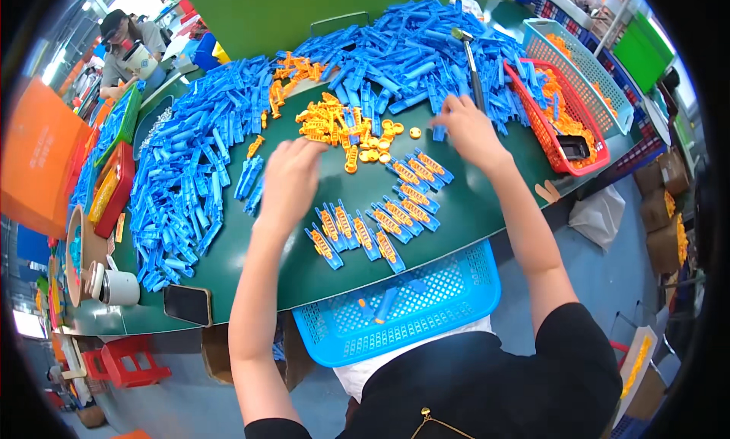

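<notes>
Blue-orange pairs [398,213]: seem done
Blue heap [426,58], orange parts [327,121]: seemingly remaining
Left hand [294,169]: curled, hold unclear
Right hand [469,131]: half-open, hold unclear

Illumination is bright and mostly even, with overexposed white patches along the upper left rim and a pale sheen on the glossy green surface [471,203], while the cardboard box [217,355] beneath it lies in shade. The orange-and-blue assemblies [398,214] at centre read clearly; background detail toward the rim is small and soft. Fisheye distortion bows straight edges, and black vignetting closes off the corners.
</notes>
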A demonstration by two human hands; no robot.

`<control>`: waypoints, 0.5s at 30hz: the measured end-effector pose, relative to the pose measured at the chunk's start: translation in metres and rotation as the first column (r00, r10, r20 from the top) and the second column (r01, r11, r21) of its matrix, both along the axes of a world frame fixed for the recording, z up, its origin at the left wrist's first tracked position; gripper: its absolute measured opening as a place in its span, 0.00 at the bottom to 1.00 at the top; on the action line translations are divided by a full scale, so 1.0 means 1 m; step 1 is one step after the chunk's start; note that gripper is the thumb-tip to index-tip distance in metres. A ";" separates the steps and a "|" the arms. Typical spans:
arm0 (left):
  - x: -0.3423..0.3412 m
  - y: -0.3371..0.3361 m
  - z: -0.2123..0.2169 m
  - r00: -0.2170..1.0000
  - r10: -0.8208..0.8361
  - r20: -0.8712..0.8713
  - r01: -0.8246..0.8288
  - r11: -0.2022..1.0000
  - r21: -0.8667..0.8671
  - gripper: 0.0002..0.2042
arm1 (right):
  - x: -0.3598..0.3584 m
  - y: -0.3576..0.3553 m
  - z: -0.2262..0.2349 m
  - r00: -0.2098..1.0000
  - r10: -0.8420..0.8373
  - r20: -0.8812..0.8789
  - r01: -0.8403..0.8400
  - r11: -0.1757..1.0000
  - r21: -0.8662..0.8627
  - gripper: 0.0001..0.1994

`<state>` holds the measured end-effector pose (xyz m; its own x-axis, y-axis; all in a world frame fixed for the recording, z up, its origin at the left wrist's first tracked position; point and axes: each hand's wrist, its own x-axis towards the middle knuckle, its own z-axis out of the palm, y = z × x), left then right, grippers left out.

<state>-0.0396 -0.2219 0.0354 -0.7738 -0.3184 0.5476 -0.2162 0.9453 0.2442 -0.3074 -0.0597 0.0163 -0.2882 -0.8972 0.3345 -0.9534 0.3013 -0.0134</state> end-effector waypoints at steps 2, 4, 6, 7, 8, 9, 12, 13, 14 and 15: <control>-0.025 -0.010 -0.005 0.997 -0.072 0.000 0.072 0.997 0.029 0.04 | 0.004 0.001 -0.007 0.993 0.120 -0.015 -0.121 0.990 -0.073 0.11; -0.049 -0.001 -0.011 0.984 0.115 0.136 -0.129 0.987 0.094 0.08 | 0.001 0.007 -0.010 0.987 0.160 -0.001 -0.158 0.978 -0.138 0.11; -0.057 0.013 -0.007 0.907 0.228 0.354 -0.289 0.948 0.131 0.18 | 0.000 0.011 -0.012 0.969 0.244 -0.019 -0.242 0.942 -0.234 0.12; -0.051 0.015 -0.011 0.866 0.251 0.433 -0.323 0.941 0.101 0.21 | 0.005 0.005 -0.009 0.965 0.261 -0.031 -0.260 0.931 -0.256 0.12; -0.048 0.019 -0.011 0.848 0.234 0.475 -0.338 0.930 0.146 0.21 | 0.008 0.005 -0.008 0.946 0.311 0.089 -0.263 0.900 -0.346 0.13; -0.044 0.021 -0.011 0.829 0.213 0.517 -0.354 0.915 0.192 0.22 | 0.010 0.004 -0.007 0.908 0.367 0.204 -0.252 0.865 -0.433 0.14; -0.029 0.030 -0.002 0.827 0.219 0.518 -0.377 0.899 0.223 0.21 | 0.023 0.007 0.003 0.724 0.413 0.552 -0.080 0.846 -0.528 0.16; -0.019 0.038 0.003 0.822 0.229 0.522 -0.388 0.896 0.216 0.21 | 0.029 0.012 0.010 0.531 0.427 0.732 0.058 0.843 -0.534 0.17; -0.011 0.043 0.005 0.831 0.205 0.517 -0.374 0.894 0.247 0.20 | 0.031 0.019 0.015 0.568 0.381 0.730 0.082 0.856 -0.511 0.18; -0.002 0.049 0.004 0.840 0.179 0.513 -0.360 0.891 0.278 0.19 | 0.029 0.029 0.009 0.562 0.387 0.731 0.081 0.853 -0.515 0.18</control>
<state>-0.0419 -0.1724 0.0395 -0.7579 -0.6512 -0.0402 -0.6210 0.7011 0.3504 -0.2783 -0.0311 0.0249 -0.5100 -0.7608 0.4014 -0.5007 -0.1169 -0.8577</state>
